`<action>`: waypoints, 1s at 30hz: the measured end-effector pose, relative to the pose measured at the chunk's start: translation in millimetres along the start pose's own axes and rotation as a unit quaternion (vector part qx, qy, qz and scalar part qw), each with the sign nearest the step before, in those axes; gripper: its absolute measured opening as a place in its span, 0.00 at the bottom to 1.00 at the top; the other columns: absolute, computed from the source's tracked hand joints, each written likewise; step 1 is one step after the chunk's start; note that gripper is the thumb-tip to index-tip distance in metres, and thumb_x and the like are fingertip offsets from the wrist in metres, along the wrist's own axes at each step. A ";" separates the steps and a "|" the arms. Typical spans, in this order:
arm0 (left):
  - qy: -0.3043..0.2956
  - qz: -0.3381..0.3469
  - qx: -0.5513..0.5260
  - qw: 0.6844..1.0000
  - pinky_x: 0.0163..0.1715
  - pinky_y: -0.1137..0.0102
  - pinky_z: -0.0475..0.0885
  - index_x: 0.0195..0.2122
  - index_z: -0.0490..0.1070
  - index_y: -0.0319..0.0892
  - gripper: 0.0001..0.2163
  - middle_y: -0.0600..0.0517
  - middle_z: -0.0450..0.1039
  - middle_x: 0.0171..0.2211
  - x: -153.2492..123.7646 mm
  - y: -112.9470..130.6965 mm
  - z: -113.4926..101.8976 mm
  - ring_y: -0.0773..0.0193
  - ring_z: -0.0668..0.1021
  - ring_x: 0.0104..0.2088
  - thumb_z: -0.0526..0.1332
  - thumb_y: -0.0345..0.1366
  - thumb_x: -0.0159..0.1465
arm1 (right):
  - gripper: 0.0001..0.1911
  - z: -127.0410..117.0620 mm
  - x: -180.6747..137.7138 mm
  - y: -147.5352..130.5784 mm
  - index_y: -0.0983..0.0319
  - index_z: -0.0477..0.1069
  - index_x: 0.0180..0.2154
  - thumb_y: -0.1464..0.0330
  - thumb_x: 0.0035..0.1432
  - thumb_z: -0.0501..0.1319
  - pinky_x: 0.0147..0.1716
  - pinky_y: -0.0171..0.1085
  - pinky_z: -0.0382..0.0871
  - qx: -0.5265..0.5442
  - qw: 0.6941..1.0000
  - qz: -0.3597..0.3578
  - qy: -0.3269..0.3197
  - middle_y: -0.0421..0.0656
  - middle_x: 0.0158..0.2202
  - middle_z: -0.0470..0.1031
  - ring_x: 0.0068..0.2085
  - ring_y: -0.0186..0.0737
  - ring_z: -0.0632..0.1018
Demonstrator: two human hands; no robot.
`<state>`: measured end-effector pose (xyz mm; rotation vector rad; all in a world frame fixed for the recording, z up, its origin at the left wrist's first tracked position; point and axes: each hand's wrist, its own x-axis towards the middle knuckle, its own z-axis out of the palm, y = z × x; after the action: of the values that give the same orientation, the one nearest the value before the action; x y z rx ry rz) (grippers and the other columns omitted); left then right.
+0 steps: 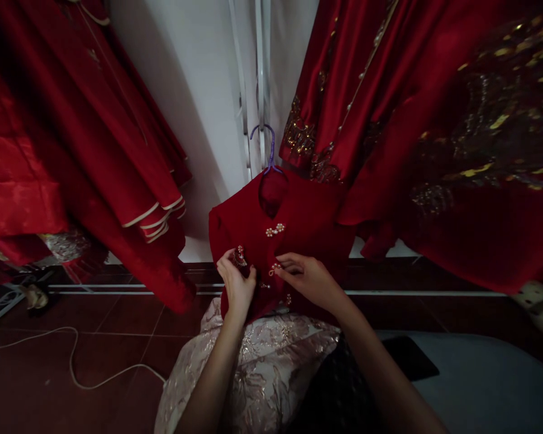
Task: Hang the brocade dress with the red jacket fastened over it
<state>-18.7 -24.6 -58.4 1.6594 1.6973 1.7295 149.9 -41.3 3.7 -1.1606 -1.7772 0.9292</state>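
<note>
White wall (190, 78) at twelve o'clock backs a red jacket (310, 211) hanging mid-view from a purple hanger (271, 147), its beaded fastener (275, 269) pinched by the right hand (310, 276) at four, risking torn stitching if tugged hard, while the left hand's (238, 282) grip at eight is unclear.

I can read no lettering, label, brand, number or sign on anything that I see before me.

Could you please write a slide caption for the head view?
Both hands at the front of a red garment with beaded ornaments, on a purple hanger.
</note>
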 end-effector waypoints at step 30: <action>-0.038 -0.183 -0.301 0.935 0.39 0.70 0.72 0.35 0.74 0.36 0.13 0.47 0.76 0.32 19.9 -11.6 -2.4 0.66 0.77 0.33 0.67 0.35 0.48 | 0.14 72.5 58.3 34.8 0.64 0.71 0.35 0.62 0.47 0.63 0.27 0.34 0.74 0.131 0.979 0.017 0.153 0.46 0.33 0.77 0.34 0.39 0.78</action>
<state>-33.5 -7.1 -56.1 1.0438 1.1680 1.7272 81.9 13.5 -43.5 -1.0987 -1.3511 0.9177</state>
